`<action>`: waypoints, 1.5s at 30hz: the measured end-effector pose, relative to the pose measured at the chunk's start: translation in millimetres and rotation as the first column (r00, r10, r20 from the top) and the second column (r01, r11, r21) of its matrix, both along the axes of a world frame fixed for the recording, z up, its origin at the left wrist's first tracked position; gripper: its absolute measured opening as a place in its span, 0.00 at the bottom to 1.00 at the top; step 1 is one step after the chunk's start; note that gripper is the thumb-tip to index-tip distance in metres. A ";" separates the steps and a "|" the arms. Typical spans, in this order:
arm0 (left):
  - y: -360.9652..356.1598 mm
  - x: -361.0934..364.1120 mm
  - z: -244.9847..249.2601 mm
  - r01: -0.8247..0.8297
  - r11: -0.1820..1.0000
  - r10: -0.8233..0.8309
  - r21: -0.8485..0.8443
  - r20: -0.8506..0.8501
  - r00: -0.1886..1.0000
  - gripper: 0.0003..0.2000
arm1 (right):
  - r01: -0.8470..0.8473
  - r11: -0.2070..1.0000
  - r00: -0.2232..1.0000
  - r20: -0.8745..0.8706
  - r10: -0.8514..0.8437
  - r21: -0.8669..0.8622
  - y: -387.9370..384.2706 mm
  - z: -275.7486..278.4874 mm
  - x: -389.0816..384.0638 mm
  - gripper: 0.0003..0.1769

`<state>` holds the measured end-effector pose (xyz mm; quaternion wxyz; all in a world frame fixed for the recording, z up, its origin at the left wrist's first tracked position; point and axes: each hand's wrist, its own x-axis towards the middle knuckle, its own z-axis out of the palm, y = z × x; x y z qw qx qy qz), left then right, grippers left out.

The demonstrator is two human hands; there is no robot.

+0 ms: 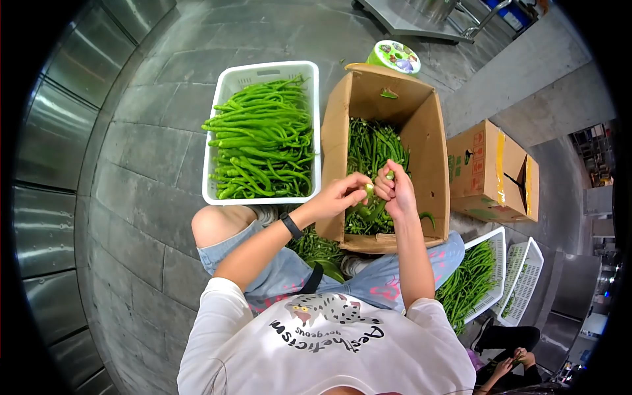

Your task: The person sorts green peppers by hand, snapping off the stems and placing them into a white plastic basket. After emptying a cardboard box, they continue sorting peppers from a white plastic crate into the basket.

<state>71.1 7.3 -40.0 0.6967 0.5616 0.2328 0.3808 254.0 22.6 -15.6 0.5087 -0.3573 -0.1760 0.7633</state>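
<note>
My left hand [342,195] is over the near part of an open cardboard box [336,125], its fingers pinched on the pale end of a green pepper [368,191]. Close beside it, my right hand [395,189] is closed around green peppers, with one tip showing above the fist. Many green peppers [375,146] lie inside the box below both hands. To the left of the box stands a white plastic basket [314,99] filled with long green peppers [263,135] lying mostly side by side.
A round green stool [396,58] stands behind the box. At the right are a closed cardboard box [490,172], a white basket [495,289] with green peppers, and another white basket [525,280]. Another person's hands [515,362] show at the lower right. Green stems lie between my legs.
</note>
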 end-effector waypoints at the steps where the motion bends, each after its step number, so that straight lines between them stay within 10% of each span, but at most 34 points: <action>1: 0.3 -1.2 -0.5 -0.020 0.998 0.021 -0.061 0.016 1.000 0.11 | 0.051 0.999 0.998 0.022 -0.052 0.011 -0.7 2.1 -0.5 0.15; 7: 13.3 -13.6 -3.5 -0.363 0.768 0.438 -0.529 0.020 0.899 0.04 | 0.451 0.847 0.889 -0.061 -0.453 0.282 8.2 31.5 13.5 0.16; 12: 27.2 -35.4 -7.9 -0.046 0.714 0.212 -0.699 0.153 0.965 0.08 | 0.534 0.658 0.828 -0.172 -0.533 0.532 1.6 68.8 3.3 0.18; 16: 12.7 -10.6 16.7 -0.164 0.885 0.183 -0.436 0.000 0.983 0.18 | 0.401 0.751 0.905 -0.100 -0.413 0.524 3.7 93.8 -7.3 0.18; 19: 4.0 4.9 18.3 -0.193 0.928 0.242 0.318 -0.121 0.963 0.21 | 0.276 0.852 0.961 -0.128 -0.245 0.445 2.3 92.4 -24.6 0.18; 21: -2.9 7.7 10.9 -0.181 0.942 0.264 0.282 -0.290 0.920 0.15 | 0.229 0.862 0.973 -0.115 -0.198 0.453 1.8 84.4 -30.1 0.17; 28: 9.4 -5.9 4.9 -0.307 0.944 0.312 -0.124 0.026 0.950 0.13 | 0.576 0.748 0.805 -0.068 -0.590 0.329 18.5 74.3 2.8 0.14; 37: 3.6 -0.4 19.6 -0.303 0.950 0.289 -0.071 -0.163 0.943 0.11 | -0.104 0.964 0.928 0.371 0.006 0.243 -1.5 31.0 -33.7 0.15; 45: 5.2 -7.1 13.9 -0.210 0.971 0.200 -0.114 -0.091 0.975 0.11 | -0.122 0.992 0.986 -0.111 0.123 0.023 0.1 11.3 -24.9 0.15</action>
